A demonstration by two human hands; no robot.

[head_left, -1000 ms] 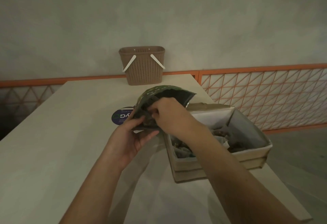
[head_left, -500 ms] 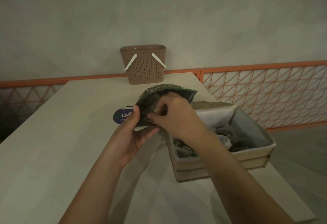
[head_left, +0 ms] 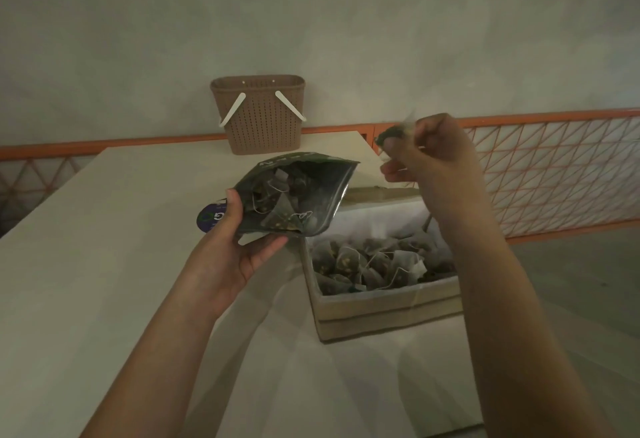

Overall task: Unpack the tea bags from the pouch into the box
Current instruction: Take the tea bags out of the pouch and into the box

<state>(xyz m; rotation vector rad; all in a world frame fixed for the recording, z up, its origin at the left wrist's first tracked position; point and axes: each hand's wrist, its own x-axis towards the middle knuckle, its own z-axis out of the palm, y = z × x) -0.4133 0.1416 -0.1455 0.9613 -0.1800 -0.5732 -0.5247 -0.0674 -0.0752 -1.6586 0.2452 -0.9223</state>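
My left hand grips the lower left of a dark green pouch, held open above the table with several pyramid tea bags showing inside. My right hand is raised to the right of the pouch and pinches one tea bag in its curled fingers, above the far end of the box. The cardboard box stands on the table below, at the right, with several tea bags heaped inside.
A brown woven basket with white handles stands at the table's far edge against the wall. A round blue label lies on the table behind my left hand. An orange mesh railing runs beyond the table's right side.
My right hand has come out of the pouch's mouth and risen to the right, carrying a tea bag. My left hand still holds the pouch, now seen open.
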